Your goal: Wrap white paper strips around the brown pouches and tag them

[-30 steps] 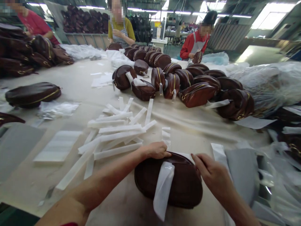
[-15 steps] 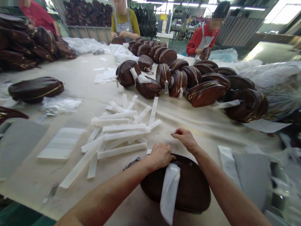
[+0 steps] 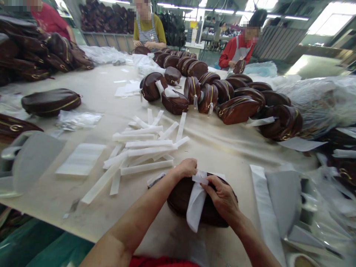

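A dark brown leather bag [image 3: 179,200] lies on the table in front of me. A white paper strip [image 3: 195,209] runs over its upper face and hangs toward me. My right hand [image 3: 222,194] rests against the bag's right side, pinching a short whitish piece of tape or paper [image 3: 200,180] between thumb and finger across the strip's far end. At the bag's far edge, my left hand [image 3: 188,168] is closed beside the strip's end. Its fingertips are partly hidden, so what they grip cannot be made out.
Loose white paper strips [image 3: 147,152] lie beyond my left arm, near a paper stack [image 3: 81,159]. Several brown bags [image 3: 237,110] stand farther back, with a heap [image 3: 30,55] at far left. Grey board-like pieces [image 3: 283,200] lie at right. Three people work across the table [image 3: 94,85].
My right hand has come down and left from above the bag to the paper strip, bringing the short whitish piece onto it. My left hand stays at the bag's far edge.
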Tool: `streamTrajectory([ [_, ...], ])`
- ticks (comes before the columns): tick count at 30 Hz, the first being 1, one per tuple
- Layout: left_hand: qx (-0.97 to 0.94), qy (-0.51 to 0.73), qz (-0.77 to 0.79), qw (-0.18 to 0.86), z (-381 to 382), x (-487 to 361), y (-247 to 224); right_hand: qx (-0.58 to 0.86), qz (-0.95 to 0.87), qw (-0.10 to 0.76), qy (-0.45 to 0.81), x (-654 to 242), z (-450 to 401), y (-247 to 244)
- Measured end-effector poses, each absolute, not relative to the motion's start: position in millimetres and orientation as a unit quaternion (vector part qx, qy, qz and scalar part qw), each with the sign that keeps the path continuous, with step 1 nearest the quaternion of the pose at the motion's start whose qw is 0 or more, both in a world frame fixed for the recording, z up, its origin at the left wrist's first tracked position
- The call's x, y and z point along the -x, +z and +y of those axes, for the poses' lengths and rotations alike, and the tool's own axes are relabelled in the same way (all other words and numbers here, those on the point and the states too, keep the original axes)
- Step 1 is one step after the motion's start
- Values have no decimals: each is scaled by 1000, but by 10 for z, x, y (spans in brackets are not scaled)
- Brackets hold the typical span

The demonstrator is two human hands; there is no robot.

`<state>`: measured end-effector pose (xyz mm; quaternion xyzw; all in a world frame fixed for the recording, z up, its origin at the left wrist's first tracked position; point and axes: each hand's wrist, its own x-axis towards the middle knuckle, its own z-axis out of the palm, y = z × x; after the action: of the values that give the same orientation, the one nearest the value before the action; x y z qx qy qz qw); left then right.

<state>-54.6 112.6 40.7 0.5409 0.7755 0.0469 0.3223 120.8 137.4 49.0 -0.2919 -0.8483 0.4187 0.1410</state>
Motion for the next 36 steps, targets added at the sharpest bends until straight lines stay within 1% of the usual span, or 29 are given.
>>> streamTrajectory([
  [3, -557, 59, 772, 299, 1034, 518, 561, 309, -839, 149, 422, -1211, 1395, 460],
  [7, -565, 94, 791, 215, 592, 392, 786, 324, -818, 158, 449, -1219, 1416, 434],
  [9, -599, 156, 761, 193, 314, 307, 817, 326, -807, 160, 465, -1223, 1410, 442],
  [11, -659, 241, 689, 180, 90, 217, 779, 324, -799, 166, 479, -1223, 1401, 457],
  [13, -698, 290, 637, 148, -32, 125, 700, 319, -791, 180, 491, -1224, 1395, 466],
  [15, -712, 285, 633, 109, -51, 40, 623, 308, -783, 195, 504, -1236, 1393, 459],
  [17, -719, 250, 643, 86, -8, -25, 579, 296, -778, 207, 515, -1261, 1394, 441],
  [19, -726, 223, 645, 85, 45, -57, 566, 286, -777, 214, 519, -1293, 1401, 426],
  [21, -728, 228, 640, 89, 70, -60, 563, 270, -786, 215, 513, -1322, 1414, 426],
  [25, -705, 313, 629, 90, 24, -44, 505, 214, -832, 180, 480, -1361, 1454, 462],
  [29, -619, 379, 679, 110, -32, -55, 438, 176, -856, 153, 462, -1391, 1492, 468],
  [33, -636, 374, 667, 98, 4, -39, 454, 108, -875, 149, 449, -1454, 1520, 461],
  [36, -687, 357, 626, 96, 29, -9, 474, 75, -888, 123, 437, -1561, 1510, 522],
])
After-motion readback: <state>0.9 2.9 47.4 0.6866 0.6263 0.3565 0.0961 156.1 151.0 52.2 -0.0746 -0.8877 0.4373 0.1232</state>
